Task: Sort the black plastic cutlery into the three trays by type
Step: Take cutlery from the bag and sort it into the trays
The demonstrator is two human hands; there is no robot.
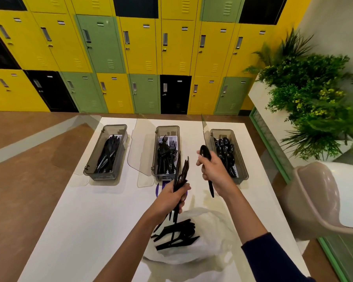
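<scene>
Spoon: you hold one black spoon [205, 154] in your right hand [214, 172], bowl toward 12 o'clock and handle tip toward 6. It is in the air at 9 o'clock of the spoon tray [242, 162], just beside its left wall.
Right hand: your fingers are curled round the spoon's shaft, with the thumb on the 9 o'clock side.
Bundle: your left hand [171, 197] grips a bunch of cutlery [182, 175], its tips fanning toward 12 to 1 o'clock. You cannot tell the types from here.
Left hand: your fingers are wrapped tight round the bunch's handles, above the table at 6 o'clock of the fork tray [161, 177].
Spoon tray: it sits at 1 o'clock on the table [90, 210] and holds spoons.
Fork tray: it sits at 12 o'clock and holds forks, tines toward 12.
Knife tray [102, 176]: it sits at 11 o'clock and holds knives, well apart from the fork tray.
Lid [138, 151]: it is clear and open at 9 o'clock of the fork tray.
Bag [212, 231]: white plastic, at 6 o'clock below your hands, with loose cutlery [177, 235] piled in it.
Around: there is a chair [314, 196] at 3 o'clock, plants [310, 94] at 2 and lockers [139, 47] at 12.
</scene>
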